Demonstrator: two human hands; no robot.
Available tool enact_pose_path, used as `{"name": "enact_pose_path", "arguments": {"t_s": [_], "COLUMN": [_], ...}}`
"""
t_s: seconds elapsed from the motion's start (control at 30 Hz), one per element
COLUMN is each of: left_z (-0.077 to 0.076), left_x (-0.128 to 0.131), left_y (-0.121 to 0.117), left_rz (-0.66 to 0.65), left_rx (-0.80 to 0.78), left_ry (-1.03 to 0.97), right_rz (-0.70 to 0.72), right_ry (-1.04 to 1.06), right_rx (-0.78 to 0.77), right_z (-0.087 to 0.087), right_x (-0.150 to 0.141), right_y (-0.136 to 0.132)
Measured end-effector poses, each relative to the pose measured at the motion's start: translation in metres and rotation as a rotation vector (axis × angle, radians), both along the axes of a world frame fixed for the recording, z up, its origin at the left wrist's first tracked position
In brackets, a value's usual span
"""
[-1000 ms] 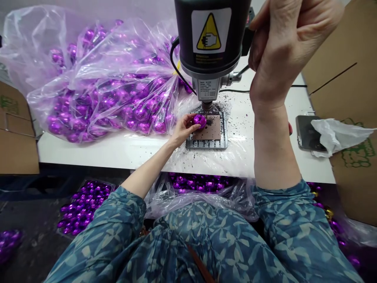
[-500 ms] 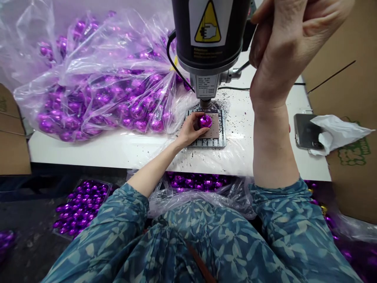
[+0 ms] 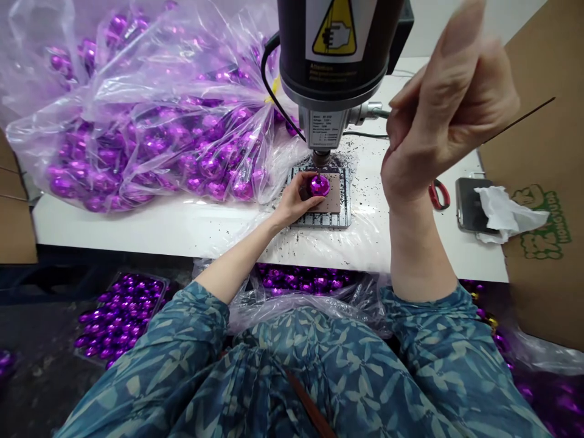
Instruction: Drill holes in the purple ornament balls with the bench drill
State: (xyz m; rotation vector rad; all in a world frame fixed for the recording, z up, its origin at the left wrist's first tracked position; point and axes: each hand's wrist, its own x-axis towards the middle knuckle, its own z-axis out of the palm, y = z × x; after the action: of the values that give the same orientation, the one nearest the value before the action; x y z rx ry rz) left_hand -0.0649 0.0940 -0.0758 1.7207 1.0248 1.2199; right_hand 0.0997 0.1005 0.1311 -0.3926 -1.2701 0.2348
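Observation:
My left hand [image 3: 296, 199] pinches a shiny purple faceted ball [image 3: 320, 185] between thumb and fingers. The ball rests on a brown square pad [image 3: 332, 198] on the dark slotted base plate [image 3: 345, 216] of a bench drill press [image 3: 340, 79]. Directly over the ball is the drill's chuck [image 3: 321, 158]; whether the bit touches the ball I cannot tell. High on the right, my right hand [image 3: 444, 109] is closed around the end of the press's feed lever [image 3: 378, 111]. The hand hides the grip itself.
A clear plastic bag [image 3: 182, 140] of purple balls fills the table's left side. Right of my wrist lie red-handled scissors [image 3: 439, 194], a phone [image 3: 472, 207] and crumpled tissue [image 3: 506, 213]. A cardboard box [image 3: 542, 170] borders the right. Dark shavings surround the base. More balls [image 3: 123, 316] sit below.
My right hand has come down and a little left with the lever. Red scissor handles now show beside my wrist. The left hand keeps its hold on the ball; the view has shifted slightly.

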Motion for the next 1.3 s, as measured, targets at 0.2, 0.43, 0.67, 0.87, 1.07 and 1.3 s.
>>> {"name": "enact_pose_path", "arguments": {"t_s": [0.2, 0.43, 0.67, 0.87, 1.07, 1.3], "left_z": [-0.001, -0.002, -0.005, -0.004, 0.004, 0.000], "left_x": [-0.001, -0.001, -0.002, 0.000, 0.001, 0.004], "left_y": [0.000, -0.001, 0.002, 0.001, -0.003, -0.001], "left_rz": [-0.013, -0.010, -0.014, -0.026, -0.012, 0.027], "left_rx": [0.034, 0.043, 0.045, 0.030, 0.014, 0.022], "left_ry": [0.030, 0.044, 0.004, 0.004, 0.000, 0.039], "right_rz": [-0.043, -0.070, -0.218, -0.157, -0.144, -0.052], "right_ry": [-0.046, 0.002, -0.002, 0.002, -0.009, 0.063], "right_rx": [0.123, 0.143, 0.116, 0.290, 0.309, 0.100], "right_z": [-0.019, -0.028, -0.054, -0.065, -0.071, -0.021], "right_x": [0.002, 0.000, 0.005, 0.009, 0.008, -0.005], "right_y": [0.007, 0.008, 0.018, 0.028, 0.026, 0.000]}}
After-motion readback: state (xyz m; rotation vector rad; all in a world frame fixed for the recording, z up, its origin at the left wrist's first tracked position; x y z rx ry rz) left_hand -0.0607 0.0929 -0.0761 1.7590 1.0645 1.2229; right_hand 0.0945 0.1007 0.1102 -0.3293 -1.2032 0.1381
